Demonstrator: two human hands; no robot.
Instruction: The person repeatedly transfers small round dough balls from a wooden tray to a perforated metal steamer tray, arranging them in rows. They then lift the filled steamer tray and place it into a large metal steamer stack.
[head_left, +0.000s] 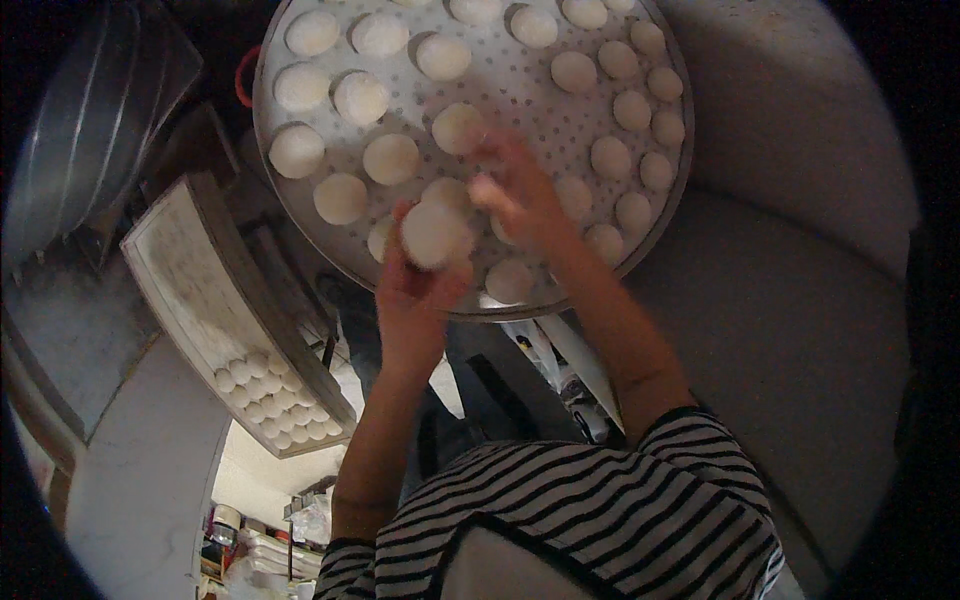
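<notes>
My left hand (420, 281) holds a pale, round dough ball or bun (433, 235) above the near edge of a round metal steamer tray (499, 97) with a perforated floor. My right hand (521, 187), blurred, hovers over the tray with thumb and fingers apart. Its fingertips reach the side of another bun (456, 129); whether they touch it is unclear. Many similar buns stand spaced out on the tray, the left ones (297, 151) looking larger than those along the right rim (656, 171). My hands and forearms hide some near the front.
Left of the tray, a long wooden box (199, 277) has rows of pale buns (270, 397) at its near end. A red handle (246, 76) projects at the tray's left rim. Ribbed, shiny sheeting (82, 112) is at upper left. Bags and goods (262, 555) lie at lower left.
</notes>
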